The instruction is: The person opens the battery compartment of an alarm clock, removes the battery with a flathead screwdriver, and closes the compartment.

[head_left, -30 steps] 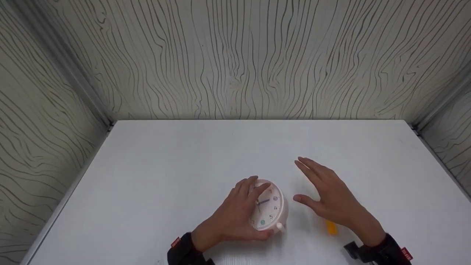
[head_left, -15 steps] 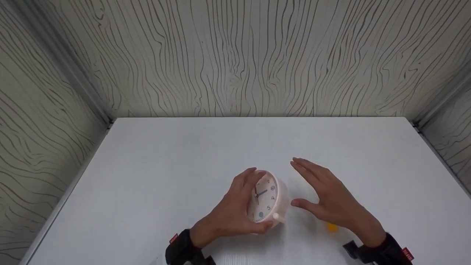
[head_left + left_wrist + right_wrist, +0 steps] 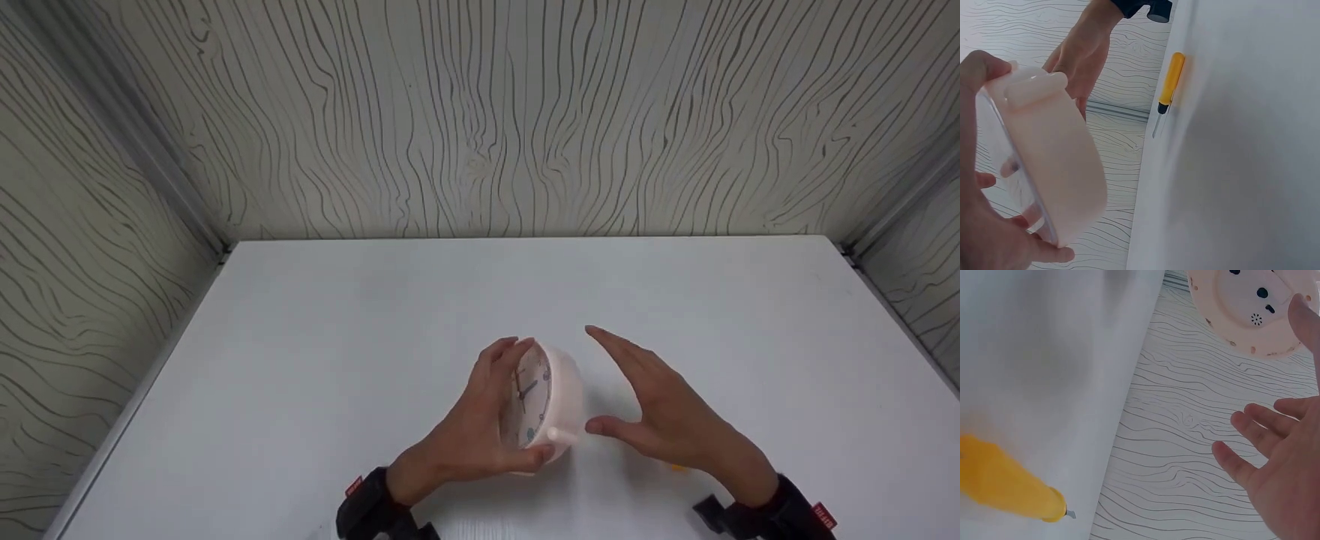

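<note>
A pale pink round alarm clock (image 3: 566, 397) is held up over the white table by my left hand (image 3: 480, 424), which grips it across the dial with fingers at the top and thumb low near a small foot. The dial is turned leftward and partly covered by the fingers. In the right wrist view the clock's back (image 3: 1230, 326) shows dark knobs and a ring of small holes. Just right of the clock is my right hand (image 3: 671, 412), fingers extended and thumb spread, holding nothing. In the left wrist view a yellow-handled screwdriver (image 3: 1172, 79) lies on the table.
The white tabletop (image 3: 337, 322) is bordered by wood-grain panels (image 3: 480, 120) at the back and sides. Beneath the right hand, a bit of yellow (image 3: 679, 468) shows in the head view. A yellow handle with a small metal tip (image 3: 1010, 486) appears in the right wrist view.
My left hand has raised the clock slightly and turned its dial further left, so more of its side shows. My right hand has shifted a little left, hiding more of the yellow piece.
</note>
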Available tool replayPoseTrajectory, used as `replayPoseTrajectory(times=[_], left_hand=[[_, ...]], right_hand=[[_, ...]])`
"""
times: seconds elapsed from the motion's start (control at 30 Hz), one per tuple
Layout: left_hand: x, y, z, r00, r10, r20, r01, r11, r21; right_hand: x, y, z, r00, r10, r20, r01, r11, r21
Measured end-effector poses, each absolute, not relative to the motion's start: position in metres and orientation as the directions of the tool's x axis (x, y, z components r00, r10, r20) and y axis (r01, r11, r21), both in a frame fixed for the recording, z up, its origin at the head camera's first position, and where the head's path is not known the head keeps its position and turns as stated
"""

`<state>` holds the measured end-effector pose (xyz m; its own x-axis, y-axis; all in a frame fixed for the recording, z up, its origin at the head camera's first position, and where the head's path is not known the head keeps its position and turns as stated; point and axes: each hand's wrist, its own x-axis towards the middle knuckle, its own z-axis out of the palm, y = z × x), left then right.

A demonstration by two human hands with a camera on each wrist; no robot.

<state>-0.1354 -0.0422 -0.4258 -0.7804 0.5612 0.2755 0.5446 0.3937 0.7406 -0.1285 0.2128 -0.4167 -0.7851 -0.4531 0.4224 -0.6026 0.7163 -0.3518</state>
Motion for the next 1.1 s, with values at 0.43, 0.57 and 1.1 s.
replayPoseTrajectory(times=[0.43,0.57,1.1], left_hand=[[-0.134,-0.042,-0.422,-0.769,0.563,0.302,0.54,0.321,0.778],[-0.134,-0.042,-0.422,-0.757,0.568,0.322,0.554,0.298,0.777],[-0.131,-0.044,-0.42,-0.688,0.599,0.41,0.55,0.061,0.833]], right_hand=[[-0.124,0.205,-0.419,-0.768,-0.501,0.399,-0.64,0.602,-0.477],[-0.124,0.203,-0.421,-0.748,-0.528,0.402,-0.661,0.538,-0.523],[-0.119,0.187,-0.431,-0.747,-0.613,0.256,-0.539,0.334,-0.773]])
